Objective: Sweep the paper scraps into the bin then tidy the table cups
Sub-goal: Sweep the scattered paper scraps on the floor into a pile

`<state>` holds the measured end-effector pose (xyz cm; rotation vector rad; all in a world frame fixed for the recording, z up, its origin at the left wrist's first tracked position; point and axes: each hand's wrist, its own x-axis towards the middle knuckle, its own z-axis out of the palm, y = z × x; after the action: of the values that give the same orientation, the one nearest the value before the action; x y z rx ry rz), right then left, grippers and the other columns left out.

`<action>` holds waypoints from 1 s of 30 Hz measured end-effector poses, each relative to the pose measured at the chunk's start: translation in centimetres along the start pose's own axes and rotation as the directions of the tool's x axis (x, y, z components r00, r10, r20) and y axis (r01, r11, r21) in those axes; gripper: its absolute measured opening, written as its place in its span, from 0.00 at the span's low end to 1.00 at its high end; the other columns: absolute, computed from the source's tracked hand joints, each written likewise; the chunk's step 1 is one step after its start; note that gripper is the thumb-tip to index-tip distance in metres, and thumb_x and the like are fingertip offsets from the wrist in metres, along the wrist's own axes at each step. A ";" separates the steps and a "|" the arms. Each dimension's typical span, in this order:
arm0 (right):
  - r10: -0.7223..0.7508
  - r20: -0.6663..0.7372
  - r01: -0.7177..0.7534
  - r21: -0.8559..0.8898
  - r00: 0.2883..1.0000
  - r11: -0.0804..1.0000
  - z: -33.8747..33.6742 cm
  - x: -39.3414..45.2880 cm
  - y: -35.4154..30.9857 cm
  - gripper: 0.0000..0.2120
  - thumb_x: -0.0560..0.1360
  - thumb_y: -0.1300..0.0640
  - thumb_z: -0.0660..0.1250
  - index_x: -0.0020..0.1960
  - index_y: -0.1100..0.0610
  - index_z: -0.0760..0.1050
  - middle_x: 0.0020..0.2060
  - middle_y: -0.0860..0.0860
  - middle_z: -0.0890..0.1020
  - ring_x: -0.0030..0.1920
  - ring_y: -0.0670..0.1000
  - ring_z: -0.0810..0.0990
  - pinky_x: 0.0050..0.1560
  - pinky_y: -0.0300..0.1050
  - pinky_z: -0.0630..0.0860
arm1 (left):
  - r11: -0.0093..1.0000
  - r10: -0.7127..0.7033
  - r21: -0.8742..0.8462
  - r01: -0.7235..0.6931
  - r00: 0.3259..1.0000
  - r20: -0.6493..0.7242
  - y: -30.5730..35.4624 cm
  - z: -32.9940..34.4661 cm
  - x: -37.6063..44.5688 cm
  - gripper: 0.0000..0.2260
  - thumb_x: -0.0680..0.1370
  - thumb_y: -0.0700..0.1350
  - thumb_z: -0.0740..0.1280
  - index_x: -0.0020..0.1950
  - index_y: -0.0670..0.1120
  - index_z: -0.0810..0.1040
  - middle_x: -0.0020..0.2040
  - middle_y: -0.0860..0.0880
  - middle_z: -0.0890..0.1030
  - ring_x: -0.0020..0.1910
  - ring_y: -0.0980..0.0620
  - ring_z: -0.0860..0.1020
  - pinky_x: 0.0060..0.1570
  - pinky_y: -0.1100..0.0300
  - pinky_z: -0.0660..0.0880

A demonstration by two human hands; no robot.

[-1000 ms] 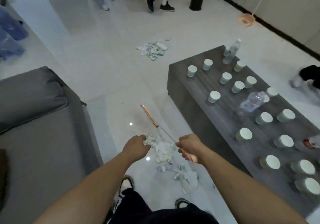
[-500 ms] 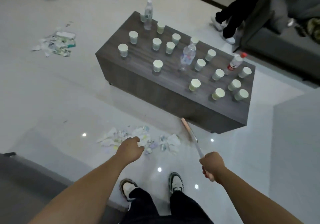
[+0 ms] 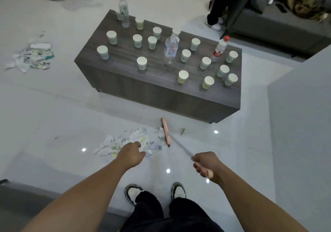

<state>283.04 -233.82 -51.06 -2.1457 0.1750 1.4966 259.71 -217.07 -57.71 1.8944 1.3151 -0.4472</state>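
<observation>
Glossy white floor [image 3: 53, 106], dark wood table [image 3: 161, 91], grey sofa [image 3: 279, 27]

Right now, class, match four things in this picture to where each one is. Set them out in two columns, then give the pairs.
Things
1. pink-headed broom
2. red-capped clear plastic bottle
3. white paper cups
4. nearer pile of torn paper scraps

Places
A. spread across the top of the dark wood-grain table
B. on the floor just past the left hand
C. handle gripped in the right hand
D. near the table's far right corner

Pairs: 1-C, 2-D, 3-A, 4-B
</observation>
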 end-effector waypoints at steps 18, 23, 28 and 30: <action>0.014 0.049 -0.017 0.060 0.999 0.998 -3.5 4.5 3.1 0.08 0.75 0.72 0.57 0.41 0.62 0.68 0.33 0.58 0.71 0.24 0.52 0.68 0.26 0.40 0.65 | 0.996 -0.008 0.092 0.012 0.999 -0.051 8.9 4.2 -3.6 0.24 0.78 0.55 0.62 0.71 0.47 0.68 0.67 0.44 0.72 0.64 0.46 0.71 0.60 0.57 0.69; 0.108 0.222 -0.135 0.109 0.969 0.985 4.7 1.2 3.8 0.08 0.75 0.71 0.54 0.45 0.63 0.70 0.32 0.57 0.70 0.25 0.51 0.66 0.22 0.36 0.66 | 0.984 -0.176 -0.010 0.176 0.981 -0.083 3.9 3.9 -5.8 0.25 0.78 0.55 0.62 0.72 0.47 0.67 0.69 0.44 0.70 0.67 0.46 0.69 0.61 0.56 0.68; 0.120 0.312 -0.141 0.043 0.942 0.989 12.0 -1.9 2.7 0.08 0.76 0.71 0.54 0.43 0.63 0.70 0.30 0.57 0.70 0.23 0.51 0.66 0.21 0.34 0.64 | 0.949 -0.300 -0.137 0.283 0.946 -0.123 -2.2 3.0 -7.6 0.25 0.77 0.54 0.62 0.72 0.47 0.67 0.66 0.44 0.72 0.64 0.45 0.71 0.59 0.56 0.69; 0.095 0.318 -0.101 0.002 0.943 0.995 14.9 -2.8 1.9 0.07 0.76 0.71 0.54 0.46 0.65 0.71 0.32 0.57 0.70 0.24 0.51 0.67 0.21 0.35 0.65 | 0.932 -0.336 -0.193 0.308 0.932 -0.134 -5.0 2.6 -8.3 0.25 0.77 0.54 0.62 0.72 0.47 0.67 0.65 0.43 0.72 0.62 0.45 0.72 0.58 0.56 0.69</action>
<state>268.71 -228.87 -53.07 -1.8722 0.1819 1.8656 252.20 -223.46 -55.88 1.6056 1.7313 -0.3348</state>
